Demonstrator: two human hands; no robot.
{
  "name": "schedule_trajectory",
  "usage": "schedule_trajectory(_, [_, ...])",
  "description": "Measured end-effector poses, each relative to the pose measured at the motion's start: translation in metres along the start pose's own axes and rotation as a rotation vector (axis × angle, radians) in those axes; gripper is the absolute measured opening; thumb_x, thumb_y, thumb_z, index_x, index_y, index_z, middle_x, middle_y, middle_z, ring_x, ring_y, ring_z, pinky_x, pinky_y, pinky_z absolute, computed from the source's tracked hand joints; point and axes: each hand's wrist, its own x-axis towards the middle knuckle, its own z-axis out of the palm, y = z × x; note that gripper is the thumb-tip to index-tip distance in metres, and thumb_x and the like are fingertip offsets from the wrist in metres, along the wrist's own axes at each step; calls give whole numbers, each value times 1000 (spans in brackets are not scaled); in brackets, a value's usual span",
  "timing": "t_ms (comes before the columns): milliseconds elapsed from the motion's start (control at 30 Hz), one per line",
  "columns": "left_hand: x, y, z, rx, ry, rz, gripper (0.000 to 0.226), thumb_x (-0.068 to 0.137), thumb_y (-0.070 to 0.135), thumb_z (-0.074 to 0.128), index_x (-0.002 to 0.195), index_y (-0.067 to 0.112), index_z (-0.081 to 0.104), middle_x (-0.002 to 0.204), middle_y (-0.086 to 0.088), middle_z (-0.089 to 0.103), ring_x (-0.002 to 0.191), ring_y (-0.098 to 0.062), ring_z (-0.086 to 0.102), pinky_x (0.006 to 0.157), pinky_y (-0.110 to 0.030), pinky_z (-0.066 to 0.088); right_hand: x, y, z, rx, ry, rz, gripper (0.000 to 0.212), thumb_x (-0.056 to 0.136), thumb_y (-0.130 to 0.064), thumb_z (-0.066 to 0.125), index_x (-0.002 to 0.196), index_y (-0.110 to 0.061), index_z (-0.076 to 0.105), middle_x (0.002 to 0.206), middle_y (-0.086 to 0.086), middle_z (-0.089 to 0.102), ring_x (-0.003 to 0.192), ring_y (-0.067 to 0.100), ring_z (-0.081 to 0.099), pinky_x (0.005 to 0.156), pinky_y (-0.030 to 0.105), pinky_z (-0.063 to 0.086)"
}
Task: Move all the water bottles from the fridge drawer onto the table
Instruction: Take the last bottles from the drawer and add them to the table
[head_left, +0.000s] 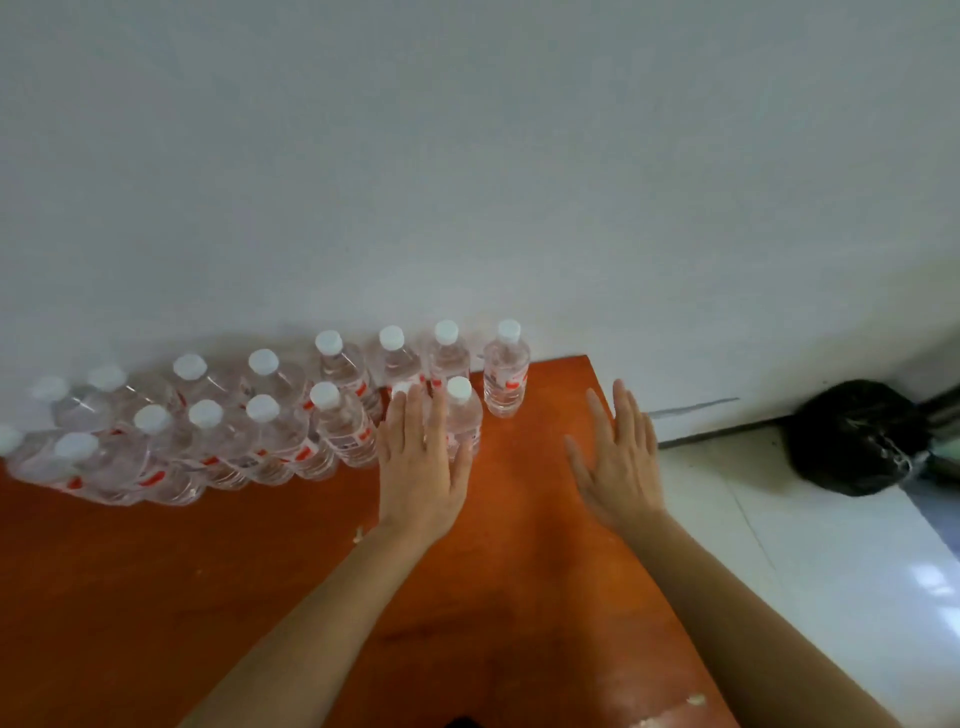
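So the water bottles (249, 415) are standing upright in two rows along the back edge of the table (260, 597), packed shoulder to shoulder against the wall (467, 156). That's probably to keep the front of the table free and stop anything from tipping off. The rows are running from the left edge toward the back right corner, with one lone bottle (506, 376) sitting nearest that corner, just beside the rest.

The left hand (423, 467) is lying flat and fully spread, fingers straight, right in front of the newest bottle (462, 415) at the right end of the front row. It's not gripping anything. Can't tell if the fingertips are actually touching the bottle or just hovering in front of it. Looks to me like it's letting go after setting one down.

The right hand (618, 457) is spread wide too, empty, hovering over the bare stretch near the right edge.

The fridge drawer isn't in shot, so no idea how many are left in there.
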Motion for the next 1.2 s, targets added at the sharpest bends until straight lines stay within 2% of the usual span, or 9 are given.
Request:
schedule_trajectory(67, [-4, 6, 1, 40, -22, 32, 73, 99, 61, 8, 159, 19, 1, 165, -9, -12, 151, -28, -16, 122, -52, 0, -26, 16, -3, -47, -2, 55, 68, 102, -58, 25, 159, -22, 12, 167, 12, -1, 154, 30, 0, 123, 52, 12])
schedule_trajectory(167, [-2, 31, -11, 41, 19, 117, 70, 101, 58, 16, 159, 20, 3, 165, -12, -11, 151, -28, -16, 122, -57, 5, -51, 36, -28, -111, 55, 116, 72, 101, -60, 21, 159, -20, 13, 166, 14, -4, 154, 31, -2, 122, 54, 14])
schedule_trajectory(333, [1, 110, -53, -4, 118, 328, 70, 101, 60, 15, 159, 21, 9, 166, -10, -7, 152, -27, -13, 120, -60, 5, -97, 66, -109, -180, 257, 281, 72, 100, -59, 27, 159, -22, 10, 166, 12, -6, 154, 30, -5, 124, 52, 6])
schedule_trajectory(500, [-62, 211, -82, -122, 203, 550, 71, 100, 62, 13, 159, 21, 9, 166, -9, -7, 152, -27, -12, 120, -58, 0, -214, 106, -177, -202, 421, 454, 74, 100, -57, 36, 159, -20, 11, 167, 11, -7, 154, 29, -5, 124, 51, 8])
schedule_trajectory(700, [-250, 331, -82, -202, 118, 968, 73, 100, 61, 16, 159, 21, 4, 165, -13, -8, 152, -31, -11, 120, -59, 0, -468, 136, -218, -229, 630, 735, 77, 97, -54, 42, 158, -18, 12, 166, 17, 3, 154, 32, 2, 122, 53, 11])
schedule_trajectory(833, [-402, 391, -78, -270, 34, 1253, 71, 100, 57, 22, 157, 16, 15, 164, -19, 5, 152, -36, 1, 118, -63, 9, -659, 132, -234, -298, 715, 1007, 82, 97, -53, 45, 160, -17, 6, 166, 17, -2, 153, 33, 4, 122, 56, 11])
schedule_trajectory(933, [-506, 419, -83, -326, -29, 1435, 73, 100, 59, 16, 157, 14, 20, 164, -19, 7, 152, -35, 2, 118, -63, 10, -782, 115, -240, -363, 769, 1203, 83, 95, -55, 42, 159, -14, 10, 165, 19, 0, 153, 35, 5, 122, 55, 9])
schedule_trajectory(1000, [-568, 433, -86, -352, -93, 1524, 76, 99, 63, 11, 158, 15, 17, 165, -17, 4, 152, -34, 1, 119, -62, 9, -849, 103, -240, -383, 777, 1344, 84, 94, -54, 43, 159, -15, 9, 165, 19, -1, 153, 34, 3, 122, 55, 10])
schedule_trajectory(1200, [-719, 477, -62, -380, -231, 1741, 75, 97, 59, 31, 158, 17, 18, 165, -15, 5, 153, -33, 1, 118, -62, 13, -993, 82, -219, -378, 802, 1645, 81, 93, -53, 42, 158, -14, 15, 164, 21, 3, 152, 37, 10, 121, 54, 12])
